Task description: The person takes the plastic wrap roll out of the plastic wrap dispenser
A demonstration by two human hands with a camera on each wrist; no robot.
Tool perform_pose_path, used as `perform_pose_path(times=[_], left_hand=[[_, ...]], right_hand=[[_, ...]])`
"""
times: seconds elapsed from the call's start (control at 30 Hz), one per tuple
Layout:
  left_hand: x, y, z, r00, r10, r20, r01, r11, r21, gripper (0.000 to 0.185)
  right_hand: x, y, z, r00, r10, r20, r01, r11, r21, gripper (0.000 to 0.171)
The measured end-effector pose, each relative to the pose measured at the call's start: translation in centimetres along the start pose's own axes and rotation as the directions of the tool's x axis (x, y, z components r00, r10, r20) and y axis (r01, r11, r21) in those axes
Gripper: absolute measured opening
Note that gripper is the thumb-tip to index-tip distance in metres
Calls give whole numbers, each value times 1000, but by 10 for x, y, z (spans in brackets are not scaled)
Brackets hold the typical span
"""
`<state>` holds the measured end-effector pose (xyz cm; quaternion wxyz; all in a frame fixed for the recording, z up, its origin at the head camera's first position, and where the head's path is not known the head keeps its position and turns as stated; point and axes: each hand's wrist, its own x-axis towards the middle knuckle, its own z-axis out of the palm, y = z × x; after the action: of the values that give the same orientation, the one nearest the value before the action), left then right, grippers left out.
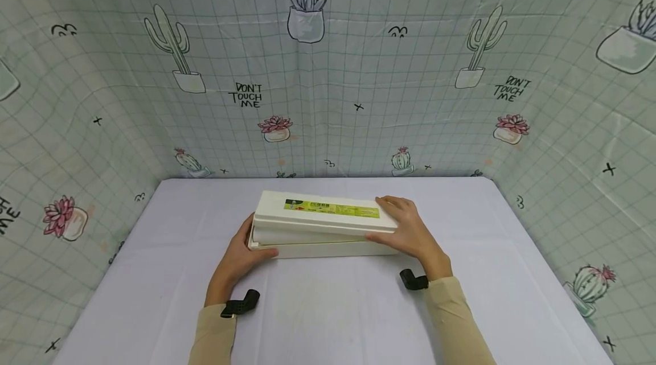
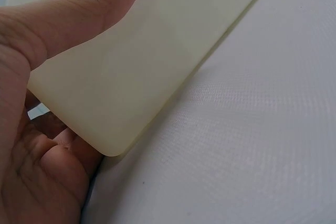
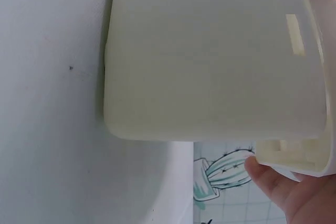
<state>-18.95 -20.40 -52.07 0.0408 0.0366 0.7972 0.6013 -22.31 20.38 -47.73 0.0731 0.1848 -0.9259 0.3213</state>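
A long cream-white plastic box (image 1: 323,250) lies sideways on the table. Its lid (image 1: 274,206), with a yellow-green label (image 1: 333,209), sits askew over it, a wedge-shaped gap showing along the front. At the left end my left hand (image 1: 243,252) grips the box, thumb on the front wall and fingers behind the end. My right hand (image 1: 407,229) holds the lid's right end, thumb at the front edge and fingers over the far side. Seen from the right wrist, the lid (image 3: 317,169) juts past the box's end wall (image 3: 210,77), its hollow underside partly showing. The box's contents are hidden.
A white cloth covers the table (image 1: 328,314). Behind and at both sides hangs a checked curtain (image 1: 328,69) printed with cactuses. Black straps with small mounts (image 1: 241,303) sit on both wrists.
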Motion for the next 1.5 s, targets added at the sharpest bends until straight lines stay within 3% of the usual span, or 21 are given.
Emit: perform_pose_path(times=[0.33, 1.13, 1.5], left_hand=[[1, -2, -1, 1000, 13, 1, -13, 1000, 6, 111], [0, 2, -1, 999, -35, 2, 35, 999, -11, 114], [1, 2, 1, 1000, -11, -1, 11, 1000, 6, 110]], right_hand=[[0, 0, -8, 999, 19, -32, -20, 1000, -18, 96], [0, 11, -28, 992, 45, -122, -48, 998, -29, 97], [-4, 25, -37, 982, 46, -184, -49, 999, -10, 93]])
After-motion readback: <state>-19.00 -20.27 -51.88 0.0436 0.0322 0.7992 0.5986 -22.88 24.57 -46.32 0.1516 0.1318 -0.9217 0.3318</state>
